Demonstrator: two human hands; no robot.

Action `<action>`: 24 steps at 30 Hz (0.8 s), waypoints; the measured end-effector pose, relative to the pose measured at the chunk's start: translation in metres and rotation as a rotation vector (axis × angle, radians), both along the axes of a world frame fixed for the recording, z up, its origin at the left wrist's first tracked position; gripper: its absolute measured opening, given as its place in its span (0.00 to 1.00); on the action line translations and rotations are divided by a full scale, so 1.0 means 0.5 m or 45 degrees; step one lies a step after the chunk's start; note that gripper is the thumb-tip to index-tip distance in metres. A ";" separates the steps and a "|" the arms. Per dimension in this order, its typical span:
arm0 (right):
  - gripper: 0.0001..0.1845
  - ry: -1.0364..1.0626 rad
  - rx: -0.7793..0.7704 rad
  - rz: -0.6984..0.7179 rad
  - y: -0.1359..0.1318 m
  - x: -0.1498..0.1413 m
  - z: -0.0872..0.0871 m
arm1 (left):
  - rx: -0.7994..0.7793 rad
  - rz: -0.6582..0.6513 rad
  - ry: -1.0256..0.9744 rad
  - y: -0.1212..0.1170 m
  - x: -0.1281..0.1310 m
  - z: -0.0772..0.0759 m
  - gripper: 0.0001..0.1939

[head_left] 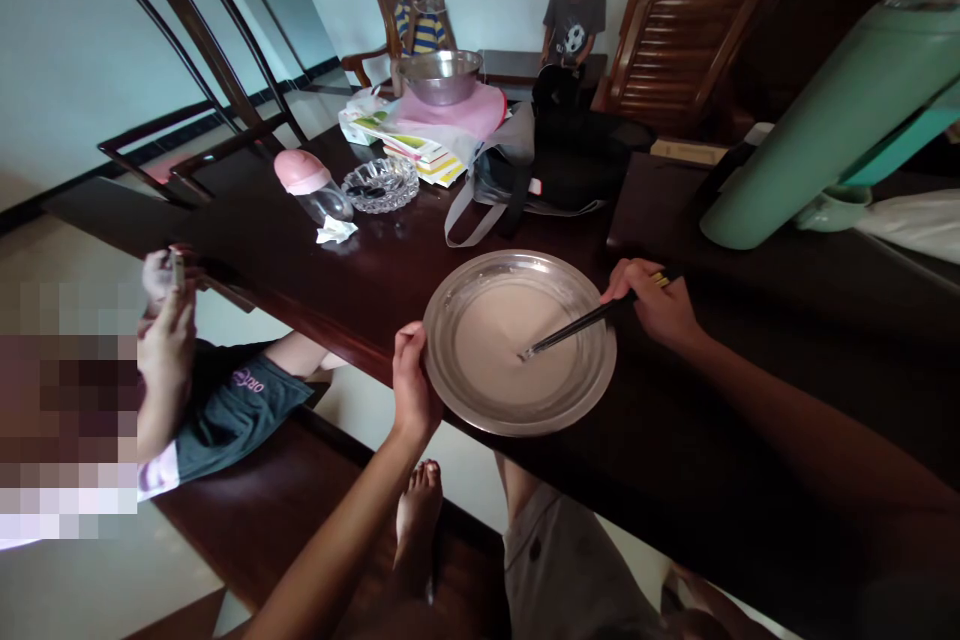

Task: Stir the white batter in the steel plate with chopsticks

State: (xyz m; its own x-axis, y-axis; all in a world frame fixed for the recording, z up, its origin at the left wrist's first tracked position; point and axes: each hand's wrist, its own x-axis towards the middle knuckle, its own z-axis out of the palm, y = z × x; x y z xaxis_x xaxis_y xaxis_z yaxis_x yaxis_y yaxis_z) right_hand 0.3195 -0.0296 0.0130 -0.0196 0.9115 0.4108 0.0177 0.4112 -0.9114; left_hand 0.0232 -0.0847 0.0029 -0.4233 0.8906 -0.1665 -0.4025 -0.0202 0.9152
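Note:
A round metal plate [577, 400] holding a pale liquid batter sits at the near edge of the dark wooden table [675, 440]. My left hand [412, 385] grips the plate's left rim, fingers closed on it. My right hand [656, 300] is closed on a pair of dark chopsticks [577, 325], whose tips rest in the batter near the plate's middle.
On the table behind the plate lie a grey and black bag [540, 170], a glass ashtray [381, 185], a pink-capped bottle [311, 185], books, a metal bowl [439, 75] and a green flask [825, 135]. A person sits at left on the bench; two others sit at the far end.

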 end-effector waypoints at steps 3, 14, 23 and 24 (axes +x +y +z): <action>0.20 -0.115 0.027 0.027 -0.005 -0.005 -0.005 | -0.023 -0.300 -0.116 0.041 -0.002 0.014 0.19; 0.21 -0.149 -0.001 0.025 -0.022 -0.012 -0.007 | -0.144 -0.314 -0.170 0.045 -0.004 0.005 0.17; 0.19 -0.030 0.021 0.050 -0.030 -0.009 -0.006 | -0.118 -0.276 -0.101 0.045 -0.007 0.001 0.16; 0.18 -0.087 0.018 0.020 -0.031 -0.009 -0.005 | -0.106 -0.296 -0.104 0.044 -0.006 0.002 0.16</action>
